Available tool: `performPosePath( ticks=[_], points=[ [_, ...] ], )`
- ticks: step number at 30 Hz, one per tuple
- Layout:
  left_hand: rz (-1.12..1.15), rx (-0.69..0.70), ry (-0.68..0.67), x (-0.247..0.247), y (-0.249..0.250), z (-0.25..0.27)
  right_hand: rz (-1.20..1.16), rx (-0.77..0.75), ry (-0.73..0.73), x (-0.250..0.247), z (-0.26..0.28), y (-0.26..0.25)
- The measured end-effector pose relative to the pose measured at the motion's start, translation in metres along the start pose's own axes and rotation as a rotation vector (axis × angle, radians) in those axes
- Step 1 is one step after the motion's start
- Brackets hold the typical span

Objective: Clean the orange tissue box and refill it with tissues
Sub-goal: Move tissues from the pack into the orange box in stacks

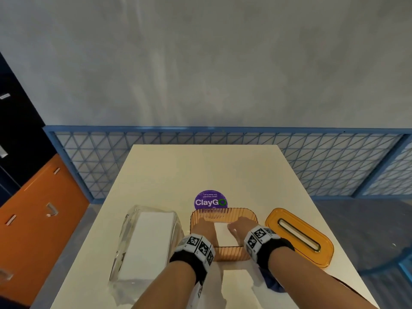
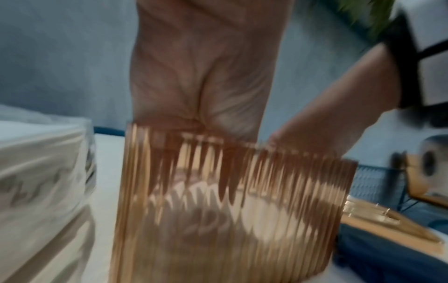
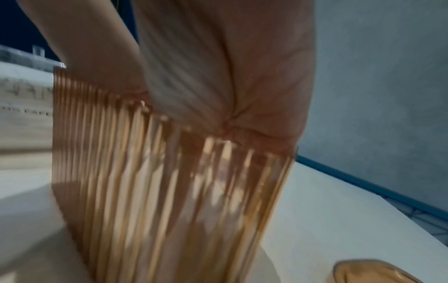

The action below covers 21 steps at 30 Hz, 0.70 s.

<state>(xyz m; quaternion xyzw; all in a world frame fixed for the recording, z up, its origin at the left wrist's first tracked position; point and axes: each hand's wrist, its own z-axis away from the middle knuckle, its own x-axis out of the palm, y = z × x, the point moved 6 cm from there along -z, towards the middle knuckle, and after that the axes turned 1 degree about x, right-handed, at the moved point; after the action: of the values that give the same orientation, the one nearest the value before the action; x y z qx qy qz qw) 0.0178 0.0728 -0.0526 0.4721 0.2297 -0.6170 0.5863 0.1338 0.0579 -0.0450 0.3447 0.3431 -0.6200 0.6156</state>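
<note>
On the counter [image 1: 200, 166], the plastic-wrapped tissue pack [image 1: 147, 244] lies just left of the orange tissue box [image 1: 224, 214], the box's slotted lid [image 1: 299, 236] off to its right. Both the left hand [image 1: 204, 229] and right hand [image 1: 239, 227] reach inside the box, which holds white tissues [image 1: 220, 230]; how their fingers lie cannot be told. Pushing too hard could crumple the tissues or slide the light box.

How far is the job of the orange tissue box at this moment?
Done: the lid is off and lies on the table right of the orange box. In hand: left hand and right hand reach inside the box, at white tissues. Left: the wrapped tissue pack stays outside; the lid must go back.
</note>
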Motion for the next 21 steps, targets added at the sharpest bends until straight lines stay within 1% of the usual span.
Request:
performPosePath(
  ticks=[1, 2, 3, 4, 6, 7, 8, 9, 11, 12, 13, 15, 17, 19, 21],
  points=[
    [0.103, 0.025, 0.058, -0.009, 0.000, 0.007, -0.057, 0.004, 0.044, -0.006, 0.003, 0.003],
    [0.199, 0.052, 0.140, -0.020, -0.003, 0.017, -0.118, -0.011, 0.119, -0.012, 0.006, 0.009],
    [0.255, 0.070, 0.243, -0.035, -0.009, 0.028, -0.184, -0.029, 0.207, -0.020, 0.010, 0.016],
    [0.284, 0.058, 0.344, -0.048, -0.021, 0.040, -0.260, -0.032, 0.290, -0.028, 0.016, 0.025],
    [0.317, -0.041, 0.516, -0.068, -0.053, 0.061, -0.361, 0.013, 0.427, -0.039, 0.027, 0.046],
    [0.325, -0.106, 0.561, -0.072, -0.070, 0.070, -0.387, 0.045, 0.475, -0.040, 0.031, 0.056],
    [0.326, -0.180, 0.562, -0.071, -0.085, 0.075, -0.411, 0.083, 0.497, -0.037, 0.032, 0.064],
    [0.308, -0.257, 0.518, -0.065, -0.097, 0.077, -0.432, 0.122, 0.468, -0.030, 0.029, 0.070],
    [0.258, -0.386, 0.365, -0.046, -0.113, 0.076, -0.519, 0.154, 0.337, -0.012, 0.020, 0.071],
    [0.238, -0.425, 0.306, -0.036, -0.118, 0.074, -0.585, 0.155, 0.281, -0.005, 0.016, 0.069],
    [0.218, -0.455, 0.276, -0.028, -0.120, 0.072, -0.647, 0.149, 0.244, 0.001, 0.014, 0.066],
    [0.158, -0.493, 0.284, -0.018, -0.123, 0.069, -0.732, 0.143, 0.232, 0.009, 0.013, 0.060],
    [0.099, -0.516, 0.320, -0.015, -0.123, 0.067, -0.778, 0.165, 0.263, 0.013, 0.013, 0.058],
    [0.076, -0.517, 0.342, -0.015, -0.123, 0.065, -0.798, 0.180, 0.298, 0.016, 0.011, 0.060],
    [0.082, -0.514, 0.337, -0.015, -0.124, 0.064, -0.805, 0.182, 0.311, 0.017, 0.012, 0.059]
  ],
)
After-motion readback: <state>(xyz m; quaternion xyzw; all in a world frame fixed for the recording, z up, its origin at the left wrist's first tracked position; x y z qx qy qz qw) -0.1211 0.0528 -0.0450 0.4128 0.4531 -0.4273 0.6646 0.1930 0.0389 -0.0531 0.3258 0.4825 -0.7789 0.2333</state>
